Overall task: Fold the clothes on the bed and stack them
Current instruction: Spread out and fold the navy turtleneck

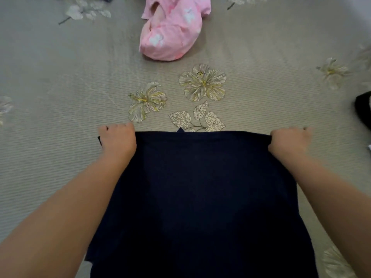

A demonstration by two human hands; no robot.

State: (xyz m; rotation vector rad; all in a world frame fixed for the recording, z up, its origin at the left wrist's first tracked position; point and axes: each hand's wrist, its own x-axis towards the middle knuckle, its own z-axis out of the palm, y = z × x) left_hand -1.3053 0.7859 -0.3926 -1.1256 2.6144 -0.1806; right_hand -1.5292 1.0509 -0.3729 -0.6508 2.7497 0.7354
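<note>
Showing a dark navy garment (pixel 200 197) spread flat on the bed (pixel 60 97), whose grey ribbed cover bears printed pale flowers; all places here are given relative to that garment. At the garment's far left corner the left hand (pixel 117 140) sits with its fingers curled over the cloth edge, its grip closed on the corner; a sliver of dark cloth shows just left of the knuckles; the bare forearm runs back along the garment's left side toward the viewer. The garment's far edge lies straight between the two hands, with a small dark point of cloth jutting up near its middle; its near part widens and runs out of view at the bottom. Beyond that far edge, well apart, lies a crumpled pink garment (pixel 172 31) with white flower prints, unfolded. At the garment's far right corner the right hand (pixel 290 140) likewise has its fingers curled, its grip pinching the corner fold. Well to the right of the garment, at the picture's edge, part of a black item (pixel 363 109) shows; what it is cannot be told.
</note>
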